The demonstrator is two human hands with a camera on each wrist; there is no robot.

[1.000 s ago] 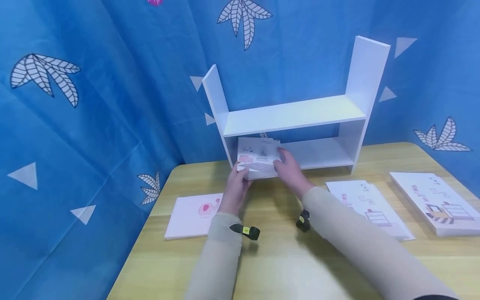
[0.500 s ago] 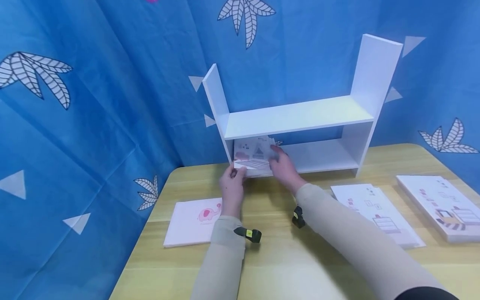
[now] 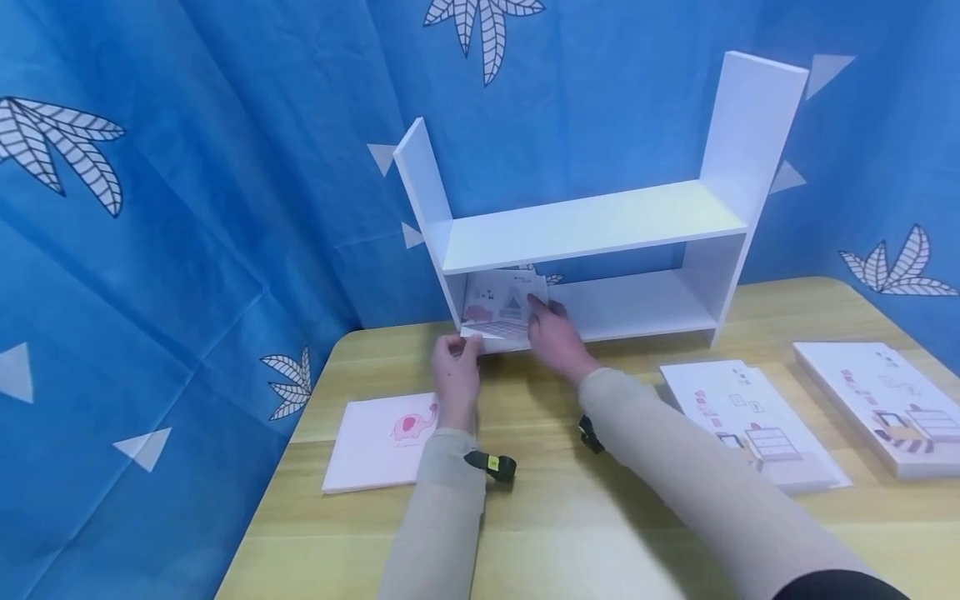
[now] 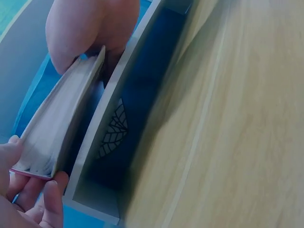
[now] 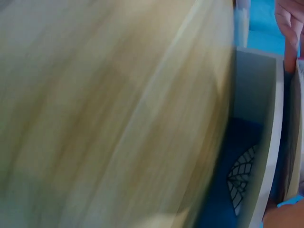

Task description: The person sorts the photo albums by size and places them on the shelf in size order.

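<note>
A book (image 3: 495,302) with a pale illustrated cover leans at the left end of the white shelf's (image 3: 600,232) lower compartment. My left hand (image 3: 456,375) pinches its near left corner. On its right side, my right hand (image 3: 558,340) grips the edge, index finger reaching along the cover. In the left wrist view the book (image 4: 59,116) shows its thick page edges between two covers; the left hand's (image 4: 31,202) thumb and fingers hold one end, the right hand (image 4: 92,28) the other. The right wrist view catches only a strip of the book (image 5: 298,128) beside the shelf board (image 5: 270,156).
A white book with a pink elephant (image 3: 382,442) lies left of my left forearm. Two stacks of illustrated books, a nearer one (image 3: 750,425) and a thicker one (image 3: 885,408), lie on the wooden table (image 3: 555,517) at right. A blue curtain (image 3: 225,208) hangs behind.
The book has moved left and deeper into the lower compartment, against its left side panel. Both hands have shifted left with it, the right index finger now extended along the cover.
</note>
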